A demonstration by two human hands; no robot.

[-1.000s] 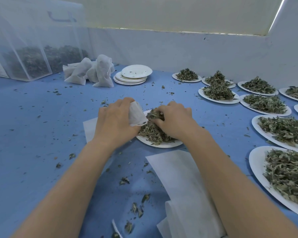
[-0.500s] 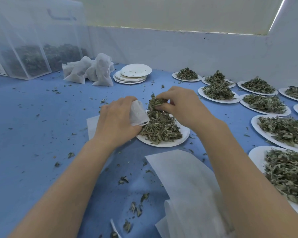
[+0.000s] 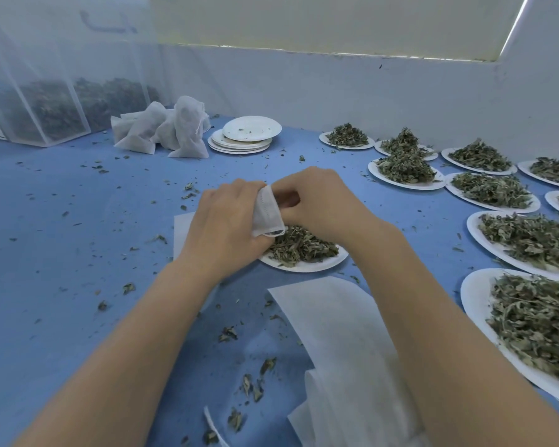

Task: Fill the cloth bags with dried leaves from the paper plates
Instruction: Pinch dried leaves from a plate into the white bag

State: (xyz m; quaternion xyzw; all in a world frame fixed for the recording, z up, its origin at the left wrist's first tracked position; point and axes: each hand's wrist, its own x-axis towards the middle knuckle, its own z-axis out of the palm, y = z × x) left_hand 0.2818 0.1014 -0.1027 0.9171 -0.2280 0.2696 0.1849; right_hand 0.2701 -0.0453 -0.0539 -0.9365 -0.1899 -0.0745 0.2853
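Flanking one cloth bag [image 3: 267, 212]: two hands, left hand [image 3: 225, 222], right hand [image 3: 320, 201].

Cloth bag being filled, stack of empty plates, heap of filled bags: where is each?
cloth bag [image 3: 267, 211], head view, its white side.
stack of empty plates [image 3: 251, 128], head view, top plate's face.
heap of filled bags [image 3: 188, 130], head view, tallest bag.

It looked like a small herb-packing workroom: a blue table [image 3: 62, 221] strewn with leaf crumbs, rows of plates [image 3: 484, 288] heaped with dried leaves right of the hands, filled bags [image 3: 162, 130] and a leaf bin [image 3: 46, 101] beyond.
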